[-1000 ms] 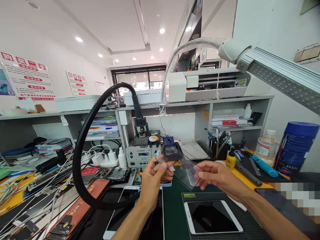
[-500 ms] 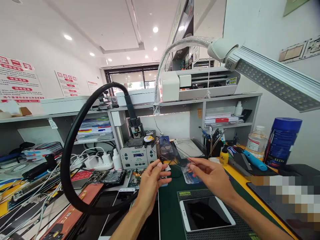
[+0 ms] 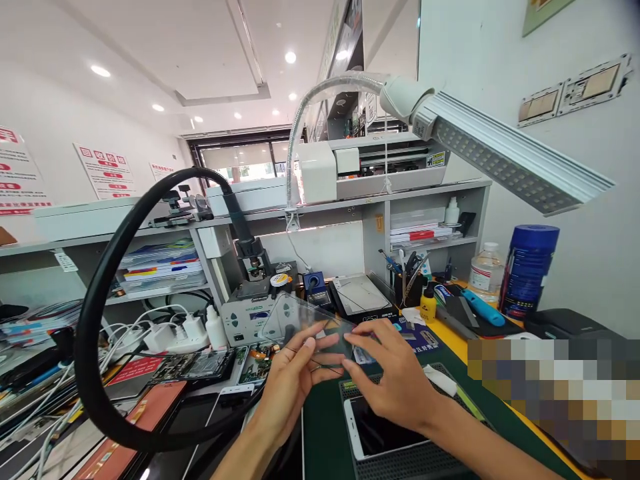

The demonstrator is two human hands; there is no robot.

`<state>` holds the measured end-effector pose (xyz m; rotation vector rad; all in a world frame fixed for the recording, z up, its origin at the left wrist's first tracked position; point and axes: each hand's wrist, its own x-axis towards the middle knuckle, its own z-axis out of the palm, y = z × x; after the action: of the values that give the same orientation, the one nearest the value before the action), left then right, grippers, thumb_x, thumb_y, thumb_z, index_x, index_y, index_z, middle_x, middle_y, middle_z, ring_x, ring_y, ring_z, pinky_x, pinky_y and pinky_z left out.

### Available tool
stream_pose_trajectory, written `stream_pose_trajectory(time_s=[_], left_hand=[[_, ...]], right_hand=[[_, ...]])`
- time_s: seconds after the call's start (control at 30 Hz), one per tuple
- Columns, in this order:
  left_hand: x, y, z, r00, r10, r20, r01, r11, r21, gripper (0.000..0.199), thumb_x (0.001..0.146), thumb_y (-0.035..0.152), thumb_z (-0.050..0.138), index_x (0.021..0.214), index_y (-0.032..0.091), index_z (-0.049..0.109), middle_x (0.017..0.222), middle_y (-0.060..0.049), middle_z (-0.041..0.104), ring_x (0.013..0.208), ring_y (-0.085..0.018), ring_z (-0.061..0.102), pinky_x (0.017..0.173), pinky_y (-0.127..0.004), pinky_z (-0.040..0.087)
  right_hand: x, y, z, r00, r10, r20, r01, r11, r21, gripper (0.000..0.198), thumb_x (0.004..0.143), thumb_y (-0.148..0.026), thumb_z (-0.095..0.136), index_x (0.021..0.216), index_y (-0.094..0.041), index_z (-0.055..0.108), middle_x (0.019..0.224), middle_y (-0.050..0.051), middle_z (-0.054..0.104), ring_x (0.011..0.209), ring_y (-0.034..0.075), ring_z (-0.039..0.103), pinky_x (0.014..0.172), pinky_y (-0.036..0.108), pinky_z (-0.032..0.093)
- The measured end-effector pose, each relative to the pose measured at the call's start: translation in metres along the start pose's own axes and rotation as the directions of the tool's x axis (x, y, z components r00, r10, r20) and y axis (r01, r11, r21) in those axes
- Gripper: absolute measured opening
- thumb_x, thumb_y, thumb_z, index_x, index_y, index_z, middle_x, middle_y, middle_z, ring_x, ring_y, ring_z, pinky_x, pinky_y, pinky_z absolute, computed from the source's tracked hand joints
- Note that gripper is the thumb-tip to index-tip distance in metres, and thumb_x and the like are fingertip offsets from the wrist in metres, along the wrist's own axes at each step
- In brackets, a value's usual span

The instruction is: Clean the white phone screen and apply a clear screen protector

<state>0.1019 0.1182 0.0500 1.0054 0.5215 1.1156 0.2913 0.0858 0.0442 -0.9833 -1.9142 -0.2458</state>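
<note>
Holding clear sheet [image 3: 306, 316] up: left hand [image 3: 295, 375] pinching it, right hand [image 3: 389, 375] at its edge, can't tell if pinching. White-framed phone [image 3: 374, 425] on textured mat [image 3: 407, 461].

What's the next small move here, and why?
Probably ease the clear sheet nearer the white-framed device: the left hand and right hand hold it tilted in the air, and the device lies screen up on the dark mat.

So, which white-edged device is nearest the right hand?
The phone on the dark mat, partly hidden by the right hand; others lie left of the mat.
</note>
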Motion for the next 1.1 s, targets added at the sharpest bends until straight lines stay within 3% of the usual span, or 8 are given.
stream_pose_trajectory(time_s=[0.23, 0.57, 0.67, 0.8, 0.9, 1.0, 1.1], left_hand=[[0.000, -0.004, -0.002, 0.999, -0.033, -0.022, 0.034, 0.999, 0.008, 0.036, 0.091, 0.027, 0.064, 0.124, 0.013, 0.060, 0.120, -0.018, 0.068, 0.091, -0.027, 0.072, 0.081, -0.044, 0.059], [0.002, -0.003, 0.002, 0.992, -0.040, -0.116, 0.042, 0.999, 0.013, 0.037, 0.085, 0.025, 0.071, 0.118, 0.012, 0.064, 0.114, -0.016, 0.071, 0.085, -0.026, 0.073, 0.074, -0.040, 0.061], [0.002, -0.004, 0.001, 0.992, -0.028, -0.123, 0.029, 1.000, 0.007, 0.034, 0.082, 0.029, 0.075, 0.109, 0.010, 0.068, 0.110, -0.016, 0.073, 0.089, -0.027, 0.072, 0.077, -0.040, 0.061], [0.003, -0.005, -0.003, 0.994, -0.012, -0.110, 0.010, 1.000, -0.021, 0.033, 0.079, 0.032, 0.078, 0.103, 0.010, 0.070, 0.102, -0.013, 0.075, 0.093, -0.026, 0.071, 0.081, -0.036, 0.058], [0.004, -0.003, -0.004, 0.994, -0.011, -0.107, 0.007, 0.999, -0.034, 0.031, 0.079, 0.032, 0.078, 0.101, 0.012, 0.070, 0.093, -0.010, 0.076, 0.084, -0.022, 0.072, 0.077, -0.031, 0.057], [0.005, -0.001, -0.006, 0.995, -0.018, -0.102, 0.014, 0.999, -0.044, 0.027, 0.080, 0.032, 0.077, 0.098, 0.013, 0.069, 0.090, -0.008, 0.076, 0.071, -0.016, 0.069, 0.071, -0.028, 0.056], [0.004, 0.001, -0.007, 0.995, -0.017, -0.095, 0.013, 0.999, -0.039, 0.028, 0.080, 0.033, 0.076, 0.097, 0.013, 0.069, 0.092, -0.008, 0.075, 0.068, -0.015, 0.068, 0.067, -0.026, 0.055]], right_hand=[[0.002, 0.002, 0.001, 0.940, 0.337, 0.056, -0.341, 0.935, 0.095, 0.043, 0.089, -0.025, 0.057, 0.131, -0.021, 0.052, 0.115, 0.011, 0.055, 0.103, 0.026, 0.057, 0.084, 0.041, 0.054], [0.004, -0.001, -0.004, 0.891, 0.436, 0.124, -0.453, 0.855, 0.254, 0.032, 0.090, -0.029, 0.057, 0.121, -0.022, 0.060, 0.101, 0.006, 0.061, 0.091, 0.021, 0.060, 0.076, 0.034, 0.052], [0.007, 0.001, -0.006, 0.842, 0.498, 0.206, -0.536, 0.737, 0.411, 0.025, 0.091, -0.036, 0.057, 0.109, -0.021, 0.066, 0.094, 0.005, 0.066, 0.084, 0.020, 0.061, 0.073, 0.032, 0.051], [0.013, 0.007, -0.011, 0.740, 0.523, 0.424, -0.657, 0.426, 0.622, 0.030, 0.086, -0.043, 0.064, 0.099, -0.017, 0.071, 0.079, 0.005, 0.069, 0.072, 0.018, 0.062, 0.066, 0.031, 0.051], [0.016, 0.010, -0.017, 0.698, 0.471, 0.540, -0.692, 0.246, 0.679, 0.032, 0.083, -0.042, 0.069, 0.101, -0.015, 0.073, 0.075, 0.005, 0.069, 0.072, 0.018, 0.063, 0.064, 0.030, 0.050], [0.017, 0.011, -0.020, 0.697, 0.432, 0.572, -0.695, 0.212, 0.687, 0.032, 0.080, -0.040, 0.073, 0.100, -0.015, 0.074, 0.075, 0.006, 0.070, 0.072, 0.018, 0.065, 0.065, 0.031, 0.050], [0.017, 0.011, -0.020, 0.713, 0.426, 0.557, -0.688, 0.274, 0.672, 0.033, 0.079, -0.040, 0.074, 0.099, -0.015, 0.074, 0.075, 0.006, 0.071, 0.071, 0.018, 0.065, 0.065, 0.031, 0.051]])
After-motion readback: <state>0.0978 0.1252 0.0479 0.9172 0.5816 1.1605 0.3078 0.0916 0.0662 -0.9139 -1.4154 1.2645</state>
